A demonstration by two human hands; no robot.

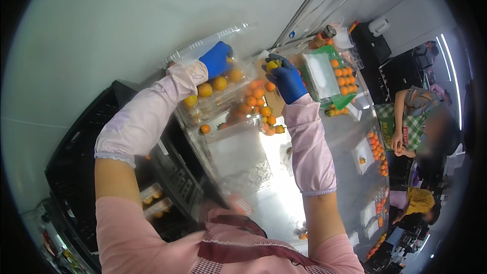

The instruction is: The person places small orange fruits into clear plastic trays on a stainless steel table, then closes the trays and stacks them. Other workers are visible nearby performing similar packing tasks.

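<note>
My left hand (217, 60), in a blue glove, reaches with curled fingers over a clear plastic clamshell box (213, 101). A round orange fruit shows beside its fingertips; whether they grip it, I cannot tell. Larger yellow-orange fruits (219, 83) sit in a row in that box, and its raised lid (186, 51) leans near the wall. In my blue-gloved right hand (287, 78) is a yellowish fruit (272, 66) with green at its top. Small orange fruits (258, 93) lie heaped between my hands and below them on the metal table (277, 182).
Right of my right hand stands a green tray (330, 51) with a white pad and orange fruits. A jar (328, 32) is behind it. Black crates (87, 133) stand at left. Two people (409, 125) (414, 201) are across the table, near more fruit and white trays (363, 156).
</note>
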